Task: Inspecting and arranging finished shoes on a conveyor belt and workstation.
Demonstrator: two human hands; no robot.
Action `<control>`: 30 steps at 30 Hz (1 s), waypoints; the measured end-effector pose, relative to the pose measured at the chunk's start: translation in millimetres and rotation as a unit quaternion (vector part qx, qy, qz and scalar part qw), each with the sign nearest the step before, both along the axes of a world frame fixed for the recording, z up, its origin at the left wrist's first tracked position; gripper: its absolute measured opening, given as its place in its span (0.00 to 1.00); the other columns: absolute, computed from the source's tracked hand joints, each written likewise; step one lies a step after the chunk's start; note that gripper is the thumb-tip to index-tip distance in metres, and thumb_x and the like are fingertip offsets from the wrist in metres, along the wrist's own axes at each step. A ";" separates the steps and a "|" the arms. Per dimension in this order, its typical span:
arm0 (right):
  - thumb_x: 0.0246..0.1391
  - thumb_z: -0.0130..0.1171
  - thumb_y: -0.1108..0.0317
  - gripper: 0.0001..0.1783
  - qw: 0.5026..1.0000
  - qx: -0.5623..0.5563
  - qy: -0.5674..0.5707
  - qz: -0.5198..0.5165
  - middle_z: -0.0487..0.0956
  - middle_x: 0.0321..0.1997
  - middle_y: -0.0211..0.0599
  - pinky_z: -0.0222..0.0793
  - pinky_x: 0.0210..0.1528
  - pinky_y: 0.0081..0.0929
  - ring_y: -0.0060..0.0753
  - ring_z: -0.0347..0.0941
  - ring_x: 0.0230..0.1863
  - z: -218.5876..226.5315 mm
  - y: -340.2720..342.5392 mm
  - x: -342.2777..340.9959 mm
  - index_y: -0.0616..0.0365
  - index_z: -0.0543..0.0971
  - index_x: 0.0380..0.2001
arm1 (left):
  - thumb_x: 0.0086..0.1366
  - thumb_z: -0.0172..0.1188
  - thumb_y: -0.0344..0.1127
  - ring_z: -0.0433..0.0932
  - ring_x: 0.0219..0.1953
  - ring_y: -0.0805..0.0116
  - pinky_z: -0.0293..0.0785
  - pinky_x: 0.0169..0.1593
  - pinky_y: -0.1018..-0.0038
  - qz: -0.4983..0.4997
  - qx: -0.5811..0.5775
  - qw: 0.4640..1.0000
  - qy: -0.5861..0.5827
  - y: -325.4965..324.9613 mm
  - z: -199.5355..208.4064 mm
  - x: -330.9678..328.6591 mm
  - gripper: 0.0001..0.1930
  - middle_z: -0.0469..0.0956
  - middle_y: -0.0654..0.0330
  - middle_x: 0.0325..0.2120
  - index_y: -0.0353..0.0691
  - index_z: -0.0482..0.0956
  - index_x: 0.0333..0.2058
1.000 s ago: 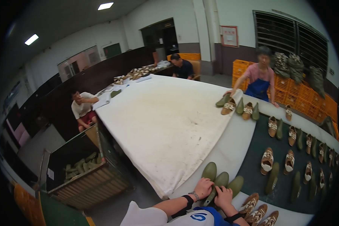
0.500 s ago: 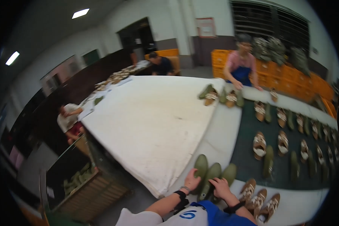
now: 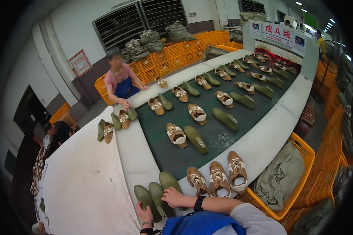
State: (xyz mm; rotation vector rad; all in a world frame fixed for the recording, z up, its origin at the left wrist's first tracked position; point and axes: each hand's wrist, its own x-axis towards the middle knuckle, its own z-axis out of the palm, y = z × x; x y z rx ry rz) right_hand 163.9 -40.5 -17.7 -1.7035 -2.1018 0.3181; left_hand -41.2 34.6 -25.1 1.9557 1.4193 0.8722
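Three green shoe lasts lie side by side at the near corner of the white table edge: a left last [image 3: 144,196], a middle last [image 3: 157,192] and a right last [image 3: 169,180]. My left hand [image 3: 145,214] grips the left last along its outer side, near the heel end. My right hand [image 3: 175,198] has its fingers curled at the middle last, beside the right one; its palm side is hidden. Right of it stand three brown-and-white sneaker uppers: a left upper [image 3: 197,181], a middle upper [image 3: 219,179] and a right upper [image 3: 237,171].
A dark green conveyor belt [image 3: 223,147] carries rows of uppers and lasts toward a machine [image 3: 278,39]. Across it, a person in a blue apron [image 3: 126,87] touches another group of lasts. An orange crate [image 3: 308,156] with grey cloth stands at my right. White cloth [image 3: 86,184] covers the left table.
My view has swung to the right, bringing the whole belt and machine into sight. Both hands stay at the lasts, with little visible movement relative to them.
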 end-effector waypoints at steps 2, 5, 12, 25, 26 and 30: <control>0.42 0.54 0.69 0.17 1.000 -0.001 -0.005 0.005 0.77 0.40 0.34 0.54 0.59 0.41 0.42 0.65 0.53 -0.8 1.4 -0.1 0.51 0.79 0.40 | 0.48 0.55 0.26 0.68 0.49 0.52 0.62 0.55 0.66 0.005 -0.013 1.000 -0.023 0.9 -1.0 -0.7 0.23 0.70 0.49 0.44 0.32 0.68 0.47; 0.42 0.54 0.69 0.18 1.000 0.003 -0.016 0.005 0.77 0.40 0.34 0.54 0.59 0.41 0.43 0.65 0.53 -1.1 2.6 -1.6 0.51 0.79 0.40 | 0.48 0.55 0.25 0.68 0.49 0.52 0.62 0.55 0.66 0.004 -0.020 0.999 -0.039 2.8 -3.0 -2.2 0.23 0.70 0.49 0.44 0.32 0.68 0.47; 0.41 0.53 0.69 0.14 0.999 0.037 -0.009 -0.005 0.77 0.37 0.35 0.55 0.59 0.42 0.41 0.66 0.51 -3.3 4.2 -4.3 0.51 0.80 0.34 | 0.48 0.55 0.25 0.68 0.49 0.54 0.62 0.55 0.66 -0.002 -0.018 0.998 -0.058 8.3 -10.0 -8.2 0.23 0.70 0.50 0.44 0.32 0.68 0.47; 0.38 0.56 0.66 0.19 0.999 -0.006 -0.031 0.010 0.78 0.41 0.34 0.56 0.58 0.44 0.41 0.66 0.54 1.1 3.1 0.2 0.51 0.79 0.39 | 0.48 0.57 0.28 0.69 0.48 0.52 0.63 0.56 0.65 0.023 -0.013 0.999 -0.029 2.0 -1.7 -1.4 0.22 0.70 0.49 0.44 0.33 0.69 0.45; 0.37 0.57 0.64 0.20 0.999 0.019 -0.041 0.014 0.79 0.40 0.33 0.58 0.56 0.43 0.41 0.67 0.53 0.1 3.0 1.6 0.50 0.80 0.39 | 0.49 0.57 0.28 0.69 0.49 0.52 0.63 0.56 0.65 0.017 0.010 0.999 -0.033 0.6 -4.0 -0.3 0.22 0.70 0.48 0.45 0.33 0.69 0.45; 0.35 0.59 0.64 0.17 0.996 0.084 -0.019 0.014 0.80 0.38 0.34 0.60 0.53 0.42 0.43 0.69 0.50 0.7 2.0 4.1 0.49 0.81 0.35 | 0.54 0.57 0.35 0.68 0.50 0.50 0.64 0.55 0.64 0.017 0.053 0.998 -0.026 -0.8 -11.5 0.4 0.20 0.70 0.48 0.47 0.36 0.69 0.46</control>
